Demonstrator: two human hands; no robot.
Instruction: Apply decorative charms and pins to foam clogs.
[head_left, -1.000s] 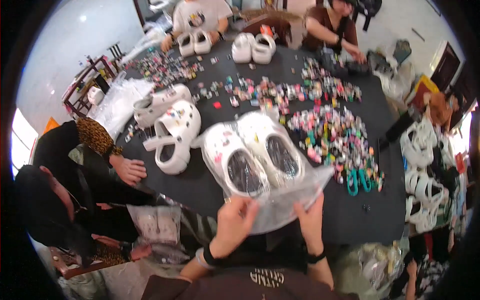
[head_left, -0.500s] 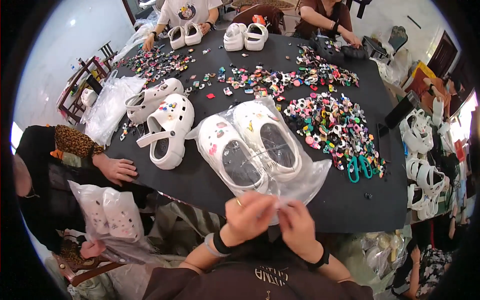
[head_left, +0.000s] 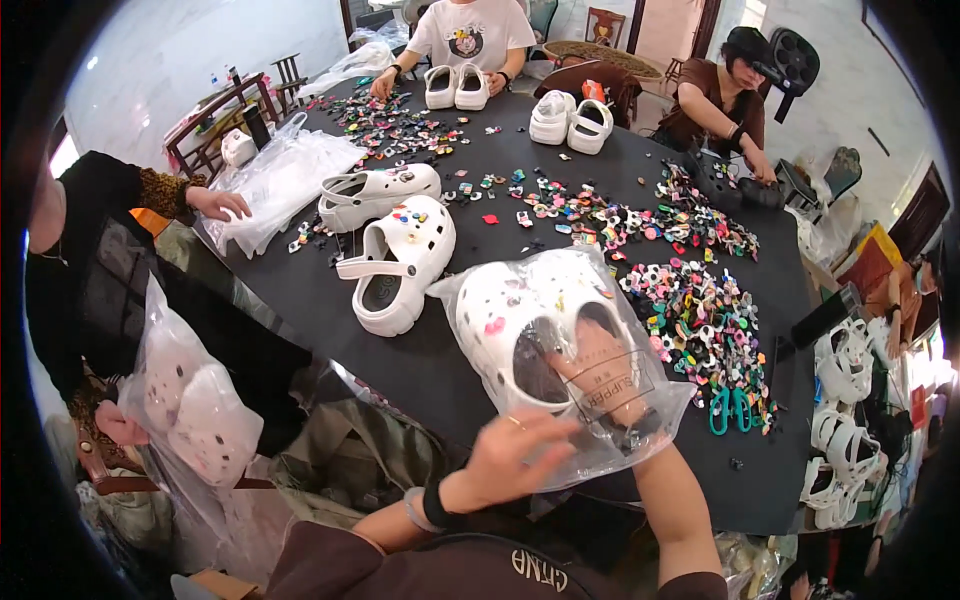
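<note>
A pair of white clogs with small charms lies in a clear plastic bag at the table's near edge. My right hand reaches through the mouth of the bag into the opening of the right clog. Its fingers look stretched out, though the tips are partly hidden in the shoe. Beside the bag's near left edge is my left hand, fingers apart and slightly blurred. Farther left on the table stand two loose white clogs, one with colourful charms and one behind it.
Heaps of colourful shoe charms cover the table's right and far parts. Teal-handled scissors lie at the right, near a black bottle. At the left, a person holds a bagged white pair. Two other people sit across the table.
My right hand has gone from the bag's edge into the bag and clog. My left hand has let go of the edge. The view has shifted, and the neighbour's bagged pair has tilted.
</note>
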